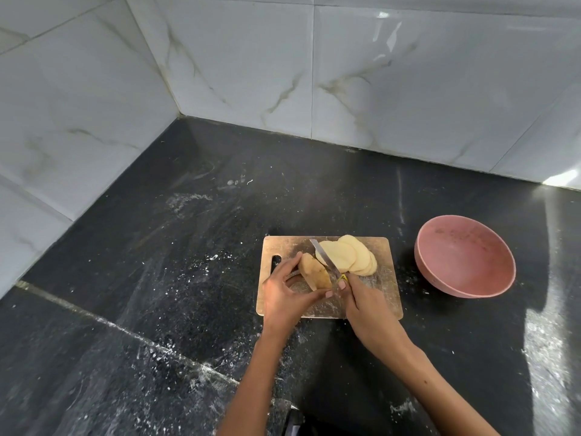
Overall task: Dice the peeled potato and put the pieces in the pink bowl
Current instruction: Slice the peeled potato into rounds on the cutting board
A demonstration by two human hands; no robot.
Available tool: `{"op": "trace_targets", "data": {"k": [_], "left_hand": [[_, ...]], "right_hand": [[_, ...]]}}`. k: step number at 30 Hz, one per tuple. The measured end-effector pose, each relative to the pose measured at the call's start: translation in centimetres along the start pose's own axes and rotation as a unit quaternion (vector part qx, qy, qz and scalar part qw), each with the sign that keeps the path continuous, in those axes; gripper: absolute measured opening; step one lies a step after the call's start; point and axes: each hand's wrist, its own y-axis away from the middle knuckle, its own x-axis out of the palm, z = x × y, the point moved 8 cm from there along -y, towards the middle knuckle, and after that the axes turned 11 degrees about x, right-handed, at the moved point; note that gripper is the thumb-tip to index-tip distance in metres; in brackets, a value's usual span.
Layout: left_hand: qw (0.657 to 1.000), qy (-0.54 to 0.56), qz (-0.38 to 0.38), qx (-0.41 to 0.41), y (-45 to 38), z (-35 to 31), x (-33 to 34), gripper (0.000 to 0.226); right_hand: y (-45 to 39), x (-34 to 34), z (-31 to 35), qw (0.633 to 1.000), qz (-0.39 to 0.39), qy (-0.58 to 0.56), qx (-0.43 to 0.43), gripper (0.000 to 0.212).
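Observation:
On the wooden cutting board (382, 297) stands the rest of the peeled potato (314, 272), pinched between the thumb and fingers of my left hand (284, 297). My right hand (366, 305) grips the handle of a knife (325, 258). Its blade lies against the cut face of the potato, tip pointing away from me. Several pale round slices (349, 254) lie fanned out on the board to the right of the blade. The pink bowl (465, 258) sits on the counter to the right of the board, and no pieces show inside it.
The black stone counter (188, 247) is dusted with white specks. White marble-look tiled walls (251, 73) meet in a corner at the back left. A dark object (294, 420) shows at the near edge between my arms.

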Motion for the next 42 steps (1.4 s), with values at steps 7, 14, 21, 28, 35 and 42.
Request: {"op": "trace_targets", "data": {"k": [7, 14, 21, 28, 35, 42], "left_hand": [[0.999, 0.045, -0.001, -0.026, 0.3, 0.4, 0.0, 0.094], [0.998, 0.044, -0.008, -0.034, 0.4, 0.3, -0.1, 0.091], [0.996, 0.074, -0.010, -0.038, 0.5, -0.1, 0.1, 0.100], [0.993, 0.100, -0.025, -0.055, 0.9, 1.0, 0.1, 0.091], [0.989, 0.123, -0.034, -0.069, 1.0, 1.5, 0.3, 0.087], [0.985, 0.155, -0.030, -0.071, 0.7, 1.5, 0.5, 0.087]], "right_hand": [[0.1, 0.5, -0.2, 1.000, 0.007, 0.013, -0.001, 0.023], [0.1, 1.3, -0.6, 0.999, 0.004, 0.052, 0.014, 0.027], [0.0, 1.7, 0.3, 0.994, 0.002, 0.106, 0.041, 0.024], [1.7, 1.9, -0.4, 0.988, 0.018, 0.135, 0.076, 0.021], [0.7, 1.9, 1.3, 0.987, -0.006, 0.149, 0.068, 0.022], [2.0, 2.1, -0.4, 0.983, 0.007, 0.143, 0.116, 0.017]]}}
